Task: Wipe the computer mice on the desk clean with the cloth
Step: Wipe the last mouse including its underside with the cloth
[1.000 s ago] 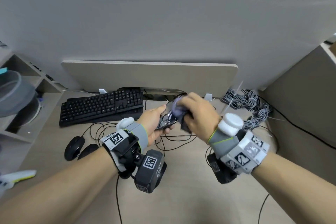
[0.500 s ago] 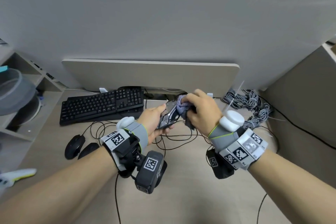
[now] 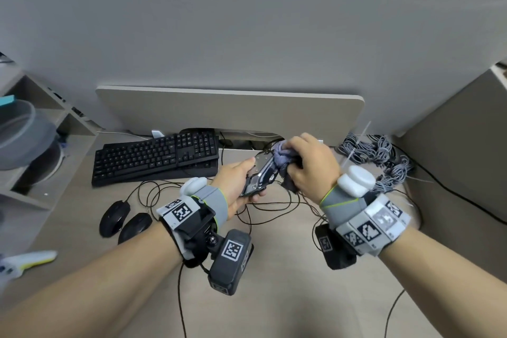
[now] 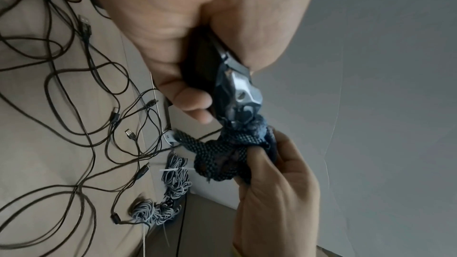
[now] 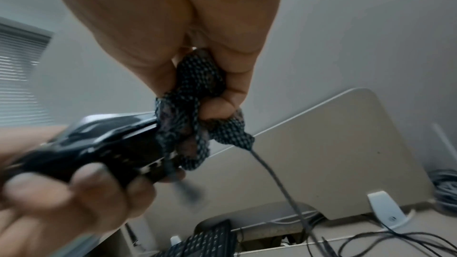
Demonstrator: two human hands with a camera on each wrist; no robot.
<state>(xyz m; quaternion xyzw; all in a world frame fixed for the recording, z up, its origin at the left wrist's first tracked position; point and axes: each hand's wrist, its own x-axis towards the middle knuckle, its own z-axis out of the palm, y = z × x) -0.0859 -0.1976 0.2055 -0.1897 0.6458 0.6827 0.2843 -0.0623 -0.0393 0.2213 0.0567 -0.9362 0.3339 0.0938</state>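
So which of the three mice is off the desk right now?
The glossy angular mouse, gripped in the left hand; the two rounded black mice lie side by side on the desk.

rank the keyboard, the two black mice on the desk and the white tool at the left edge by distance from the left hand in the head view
From the left hand:
1. Keyboard, just left of it, toward the wall.
2. Two black mice, lower left on the desk; side by side, too close to rank apart.
3. White tool, far left edge.

Keyboard (image 3: 155,158) behind two mice (image 3: 124,221) at left; cable bundles (image 3: 375,155) right.
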